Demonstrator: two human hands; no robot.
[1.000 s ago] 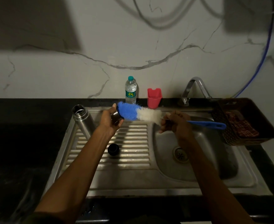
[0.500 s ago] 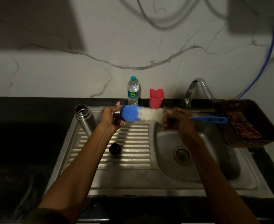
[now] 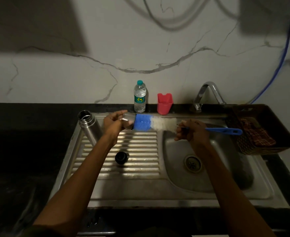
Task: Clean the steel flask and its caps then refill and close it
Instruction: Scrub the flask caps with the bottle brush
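Dim scene; light falls in bands on the sink's drainboard (image 3: pixel 140 142), dark shadows blot the wall (image 3: pixel 106 74), edges bow outward

Left hand (image 3: pixel 114 124) and right hand (image 3: pixel 191 132) raised, each grip closed.

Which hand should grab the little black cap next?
Probably the left hand. The black cap lies on the draining board just below it, so once it puts down the steel cap, it's a short reach. The right hand holds the brush over the sink bowl.
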